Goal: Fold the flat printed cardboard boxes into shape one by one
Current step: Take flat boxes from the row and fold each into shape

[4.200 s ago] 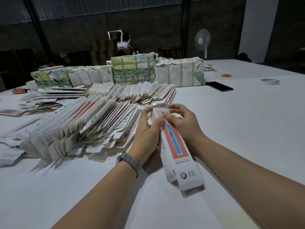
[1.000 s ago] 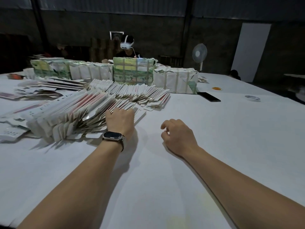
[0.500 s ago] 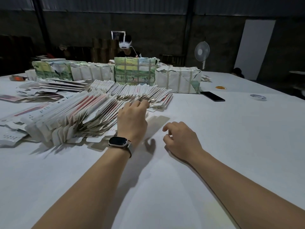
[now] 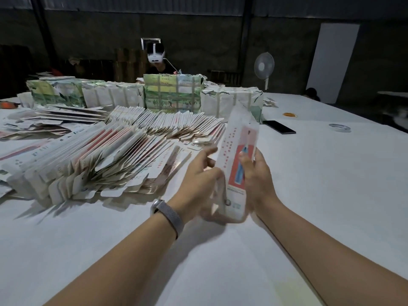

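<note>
A long flat white box (image 4: 237,151) with a red panel and a blue toothbrush print stands nearly upright above the table, blurred by motion. My right hand (image 4: 256,180) grips its right edge, thumb on the red panel. My left hand (image 4: 198,180) is at its lower left edge, fingers spread and blurred; its hold is unclear. Fanned rows of flat printed boxes (image 4: 99,160) lie to the left on the white table (image 4: 309,195).
Strapped bundles of printed cartons (image 4: 172,93) line the back, with a person in a white headset behind them. A black phone (image 4: 279,127), a tape roll (image 4: 339,127), an orange ring (image 4: 289,115) and a standing fan (image 4: 264,67) are at the right.
My left hand left the fanned stack with one flat box, now raised upright between both hands. My right hand lifted off the table and took the box's right edge.
</note>
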Available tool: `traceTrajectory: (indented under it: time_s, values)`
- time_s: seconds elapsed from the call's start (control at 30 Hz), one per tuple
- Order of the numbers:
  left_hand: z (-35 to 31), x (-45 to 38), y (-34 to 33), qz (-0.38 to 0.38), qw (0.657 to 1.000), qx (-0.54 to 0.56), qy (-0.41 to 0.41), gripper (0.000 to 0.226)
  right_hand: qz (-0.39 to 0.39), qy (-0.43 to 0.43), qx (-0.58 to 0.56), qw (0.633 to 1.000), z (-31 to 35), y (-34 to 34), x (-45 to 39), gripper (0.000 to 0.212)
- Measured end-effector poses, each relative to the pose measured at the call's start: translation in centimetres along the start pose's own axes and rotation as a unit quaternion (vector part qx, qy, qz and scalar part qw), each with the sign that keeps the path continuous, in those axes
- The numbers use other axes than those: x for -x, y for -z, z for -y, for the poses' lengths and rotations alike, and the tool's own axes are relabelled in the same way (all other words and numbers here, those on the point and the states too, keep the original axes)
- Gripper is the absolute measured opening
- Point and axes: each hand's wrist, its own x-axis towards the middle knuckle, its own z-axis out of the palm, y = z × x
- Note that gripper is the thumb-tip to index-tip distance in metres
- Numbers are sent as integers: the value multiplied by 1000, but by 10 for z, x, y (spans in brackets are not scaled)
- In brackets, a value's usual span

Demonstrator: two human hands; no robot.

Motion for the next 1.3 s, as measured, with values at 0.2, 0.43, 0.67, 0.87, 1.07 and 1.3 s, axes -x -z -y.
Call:
traceTrajectory:
  time_s: [0.2, 0.43, 0.67, 0.87, 1.07, 1.3]
  values:
    - [12, 0, -3, 68, 993, 75, 57, 41, 23, 16, 33, 999, -2, 2, 1, 40]
    - [12, -1, -2, 5, 996, 57, 65, 38, 24, 44, 59, 997, 3, 1, 7, 34]
    - [13, -2, -1, 45, 992, 67, 95, 38, -25, 61, 36, 997, 4, 2, 12, 47]
    - [13, -1, 0, 32, 992, 83, 90, 33, 3, 36, 5, 999, 10, 3, 13, 30]
    - [15, 0, -6, -15, 992, 117, 36, 33, -3, 33, -27, 999, 15, -3, 19, 22]
    - [20, 1, -9, -19, 996, 79, -45, 59, 35, 16, -100, 994, 13, -9, 24, 20]
